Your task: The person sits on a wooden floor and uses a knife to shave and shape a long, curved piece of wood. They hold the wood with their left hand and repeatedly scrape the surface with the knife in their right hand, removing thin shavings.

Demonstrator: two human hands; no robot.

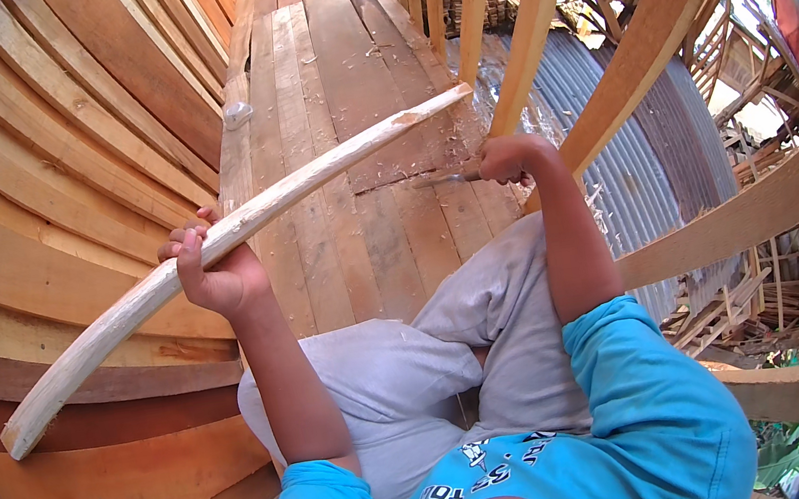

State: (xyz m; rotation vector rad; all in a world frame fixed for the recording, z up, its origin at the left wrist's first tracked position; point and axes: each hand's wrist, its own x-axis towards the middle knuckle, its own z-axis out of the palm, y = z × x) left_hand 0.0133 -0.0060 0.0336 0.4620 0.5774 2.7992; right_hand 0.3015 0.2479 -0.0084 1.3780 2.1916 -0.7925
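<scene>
A long, pale, peeled wooden pole (pixel 318 169) slants from low at the left up to the right, above the floor. My left hand (pixel 224 275) is closed round it from below, nearer its thick left end. At the right my right hand (pixel 515 160) grips the handle of a knife (pixel 447 180), its short blade pointing left, apart from the pole. The pole's right end has a cut, notched surface. My legs, in grey trousers (pixel 364 365), are folded below both hands.
Wood shavings lie scattered on the plank floor (pixel 311 231). Curved planks (pixel 67 253) wall the left side. Wooden posts (pixel 532 30) rise at the right, with corrugated metal sheets (pixel 594 113) beyond them. A small clear object (pixel 238 115) sits by the left wall.
</scene>
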